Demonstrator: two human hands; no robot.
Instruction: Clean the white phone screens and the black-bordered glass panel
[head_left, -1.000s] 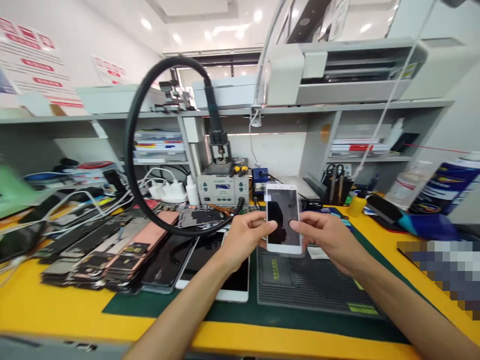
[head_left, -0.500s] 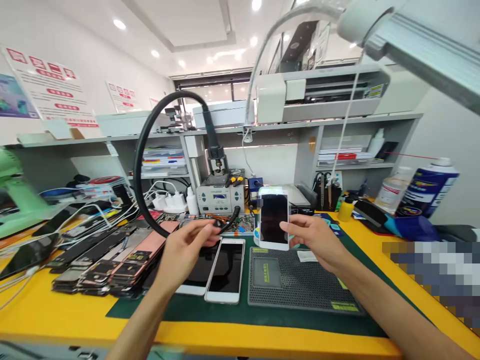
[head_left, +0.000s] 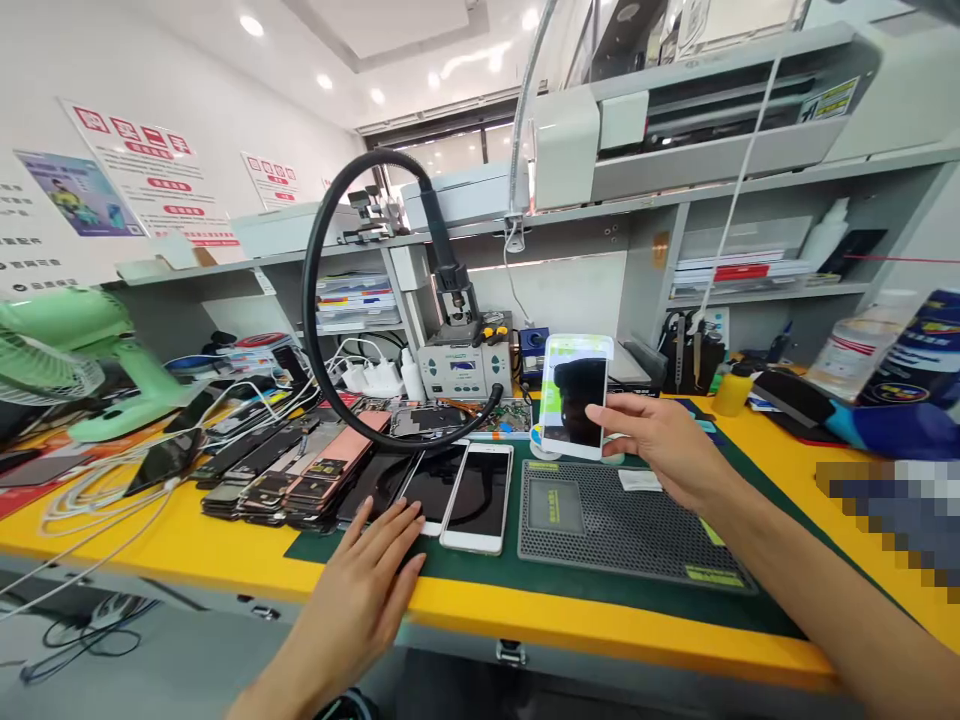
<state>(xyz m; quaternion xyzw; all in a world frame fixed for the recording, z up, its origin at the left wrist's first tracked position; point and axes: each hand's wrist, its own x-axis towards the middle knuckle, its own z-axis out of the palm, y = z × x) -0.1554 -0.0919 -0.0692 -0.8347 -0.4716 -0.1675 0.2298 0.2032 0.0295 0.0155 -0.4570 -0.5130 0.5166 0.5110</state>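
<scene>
My right hand (head_left: pixel 660 440) pinches a white-framed smartphone (head_left: pixel 577 410) by its right edge, thumb on the dark screen. The phone is held upright with its screen facing me. Right behind it shows a second white device (head_left: pixel 552 352) with a bright greenish screen, mostly covered. My left hand (head_left: pixel 367 580) lies palm down with fingers stretched out, at the mat's front edge. Its fingertips reach the lower end of a white-edged phone (head_left: pixel 442 475); whether they press on it I cannot tell. Beside that lies another white phone (head_left: pixel 480 495), screen up.
A grey perforated pad (head_left: pixel 630 530) lies on the green mat (head_left: pixel 480 570). Stacked phone parts (head_left: pixel 315 490) and white cables (head_left: pixel 97 500) are at left. A black hose (head_left: pixel 309 290) arches from the hot-air station (head_left: pixel 465 370). A green fan (head_left: pixel 112 350) stands far left.
My left hand has come down from beside the hose to the mat's front edge, fingers now flat. My right hand still holds the phone. The view has tilted down and shifted left.
</scene>
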